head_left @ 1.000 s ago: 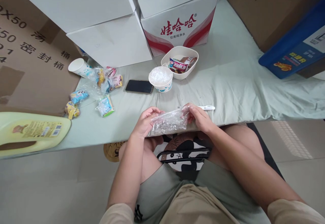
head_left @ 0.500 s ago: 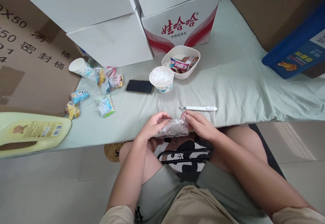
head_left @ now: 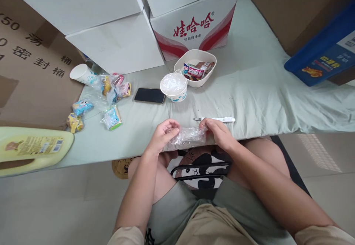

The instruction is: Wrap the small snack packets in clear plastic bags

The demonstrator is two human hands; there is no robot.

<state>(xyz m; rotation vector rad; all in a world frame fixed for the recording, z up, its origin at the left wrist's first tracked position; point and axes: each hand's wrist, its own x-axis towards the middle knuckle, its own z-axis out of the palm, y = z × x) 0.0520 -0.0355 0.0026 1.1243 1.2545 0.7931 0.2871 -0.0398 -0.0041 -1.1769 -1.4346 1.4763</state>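
A crumpled piece of clear plastic wrap (head_left: 189,137) stretches between my hands at the front edge of the cloth-covered surface. My left hand (head_left: 163,136) pinches its left end between thumb and fingers. At the other end, the fingertips of my right hand (head_left: 217,131) are closed on the wrap's upper corner. Just beyond the right hand lies a white utility knife (head_left: 224,119), its tip pointing left. Farther back stands a paper bowl (head_left: 177,94) with clear plastic bunched inside it. Touching it from behind is a cream plastic bowl (head_left: 209,75) holding a few wrapped snacks (head_left: 194,71).
A black phone (head_left: 149,95) lies left of the paper bowl. Several small snack packets (head_left: 111,117) and a tipped paper cup (head_left: 82,74) are at the left, near a yellow-green jug (head_left: 33,148). White cartons (head_left: 194,26) line the back; a blue box (head_left: 321,60) stands right.
My left hand has shifted slightly left with its end of the wrap, and its fingers have lifted a little. The whole view has also moved slightly.
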